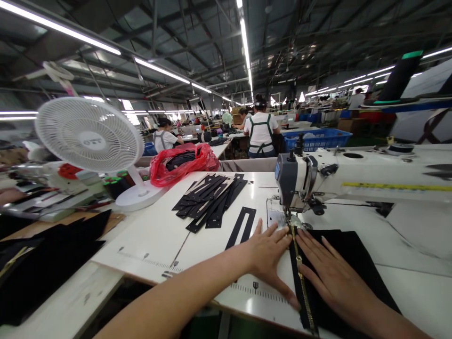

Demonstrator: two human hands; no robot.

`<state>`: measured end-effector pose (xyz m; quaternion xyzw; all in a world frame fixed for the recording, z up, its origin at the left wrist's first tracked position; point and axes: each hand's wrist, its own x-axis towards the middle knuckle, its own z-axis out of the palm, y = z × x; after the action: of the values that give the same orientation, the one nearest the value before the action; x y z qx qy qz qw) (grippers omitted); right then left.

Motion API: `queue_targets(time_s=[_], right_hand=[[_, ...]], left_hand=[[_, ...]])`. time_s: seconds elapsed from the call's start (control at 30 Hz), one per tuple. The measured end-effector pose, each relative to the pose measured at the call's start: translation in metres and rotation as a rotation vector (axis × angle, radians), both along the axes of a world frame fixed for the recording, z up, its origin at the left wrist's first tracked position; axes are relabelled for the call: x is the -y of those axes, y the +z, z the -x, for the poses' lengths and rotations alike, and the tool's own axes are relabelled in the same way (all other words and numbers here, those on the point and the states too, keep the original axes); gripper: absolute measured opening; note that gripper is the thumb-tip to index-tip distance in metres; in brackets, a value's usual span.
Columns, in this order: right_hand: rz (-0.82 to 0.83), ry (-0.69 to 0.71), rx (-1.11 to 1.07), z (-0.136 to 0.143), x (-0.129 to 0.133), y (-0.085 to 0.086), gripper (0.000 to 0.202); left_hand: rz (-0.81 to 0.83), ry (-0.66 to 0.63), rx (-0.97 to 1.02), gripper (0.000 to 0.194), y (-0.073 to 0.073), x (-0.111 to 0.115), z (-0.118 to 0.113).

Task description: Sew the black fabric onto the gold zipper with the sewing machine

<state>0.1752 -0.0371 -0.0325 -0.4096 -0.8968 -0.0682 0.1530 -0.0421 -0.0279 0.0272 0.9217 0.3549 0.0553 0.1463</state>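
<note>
A gold-toothed zipper (302, 278) runs along the left side of a black fabric panel (356, 254), leading up to the needle area of a white sewing machine (328, 174). My left hand (270, 256) lies with fingers spread, its fingertips at the zipper's left edge close to the presser foot (288, 217) and its thumb lower down by the zipper. Flat on the panel, to the right of the zipper, rests my right hand (330, 270) with fingers stretched toward the machine. The zipper's slider (299, 260) shows between both hands. A black slotted strip (243, 228) lies left of my left hand.
Several black slotted pieces (212, 197) are heaped on the white table (148, 240). Behind them sit a red plastic bag (185, 162) and a white fan (92, 136). Black fabric (52, 263) covers a side surface at left. Co-workers (260, 129) and a blue basket (318, 139) are farther back.
</note>
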Motion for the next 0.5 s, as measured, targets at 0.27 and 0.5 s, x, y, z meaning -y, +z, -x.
queue_targets(time_s=[0.27,0.5], right_hand=[[-0.136,0.062,-0.095,-0.018,-0.014,-0.017,0.049],[-0.091,0.013,-0.065,-0.015,-0.010,-0.011,0.046]], left_hand=[[-0.111,0.255,-0.013,0.082,0.002,0.064,0.096],[-0.163,0.061,-0.086,0.061,-0.023,0.098,0.081]])
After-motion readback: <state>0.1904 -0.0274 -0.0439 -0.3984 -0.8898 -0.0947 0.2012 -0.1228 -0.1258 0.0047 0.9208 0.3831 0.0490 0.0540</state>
